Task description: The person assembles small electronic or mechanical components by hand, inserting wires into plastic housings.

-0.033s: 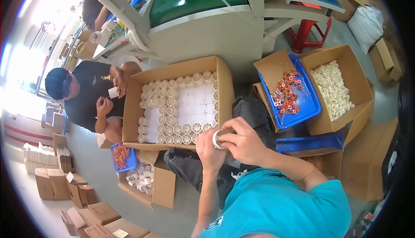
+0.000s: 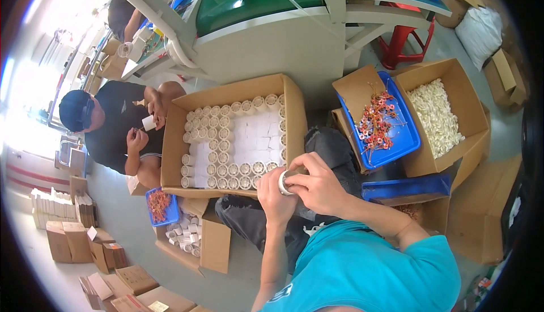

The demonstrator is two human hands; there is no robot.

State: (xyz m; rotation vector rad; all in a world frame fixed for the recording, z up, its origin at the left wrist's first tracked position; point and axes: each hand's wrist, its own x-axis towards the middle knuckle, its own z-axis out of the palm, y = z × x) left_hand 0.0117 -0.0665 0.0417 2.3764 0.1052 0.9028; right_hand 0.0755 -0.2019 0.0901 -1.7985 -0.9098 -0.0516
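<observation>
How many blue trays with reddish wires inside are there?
2 in view. The right-hand tray lies beside the box of white pieces; the left-hand tray is near the seated co-worker's leg. Others may be hidden.

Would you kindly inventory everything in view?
Large carton: one, brown, centre
Packed cylinders: many, white, inside it
Held cylinder: one, white, centre
Trays: several, blue, both sides
Wired parts: many, reddish, in trays
Small pieces: many, cream, right
Loose cylinders: many, white, left
Other cartons: many, brown, both sides
Bench tops: several, green, top
Stool: one, red, top right
Sack: one, white, top right
Colleagues: at least two, black clothing, left
Left hand: one, bare, centre
Right hand: one, bare, centre
</observation>
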